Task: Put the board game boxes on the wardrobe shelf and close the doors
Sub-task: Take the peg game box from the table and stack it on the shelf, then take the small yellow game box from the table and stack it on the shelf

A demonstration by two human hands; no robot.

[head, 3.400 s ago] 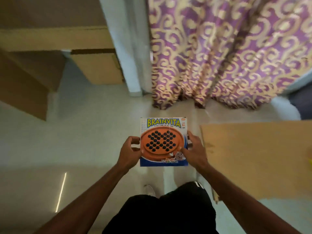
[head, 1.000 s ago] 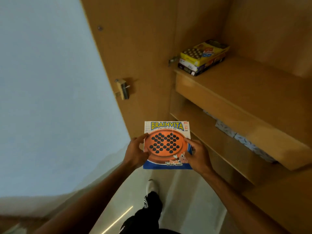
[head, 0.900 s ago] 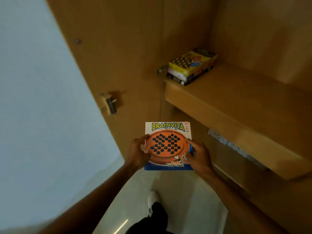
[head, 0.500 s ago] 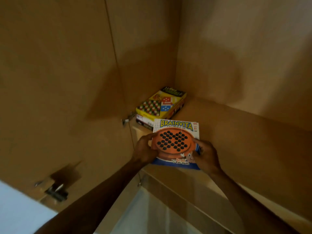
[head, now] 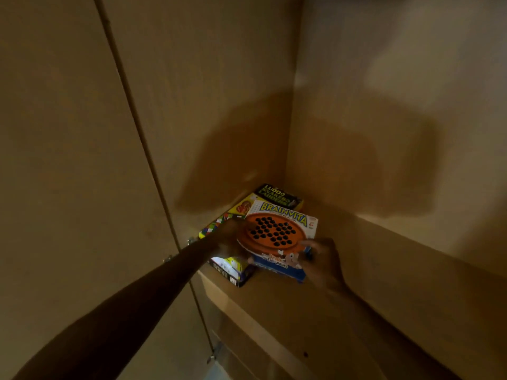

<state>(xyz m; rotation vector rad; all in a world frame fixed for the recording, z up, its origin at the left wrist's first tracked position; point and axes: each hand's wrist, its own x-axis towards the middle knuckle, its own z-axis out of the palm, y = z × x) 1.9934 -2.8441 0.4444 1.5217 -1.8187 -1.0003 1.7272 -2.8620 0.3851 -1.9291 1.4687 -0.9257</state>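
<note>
The Brainvita box, orange disc with black pegs on its lid, lies tilted over a stack of game boxes in the back left corner of the wardrobe shelf. The top of that stack is a yellow Ludo box. My left hand grips the Brainvita box's left edge. Its near right corner is held by my right hand. Whether the box rests on the stack or hovers just above it cannot be told.
The wardrobe's left side panel and back wall close in the corner. An open door stands at the left, with a hinge by the shelf. The shelf's front edge runs diagonally below my arms.
Both hands have carried the Brainvita box from in front of the wardrobe up and forward over the stacked boxes on the shelf. The view has closed in on the corner.
</note>
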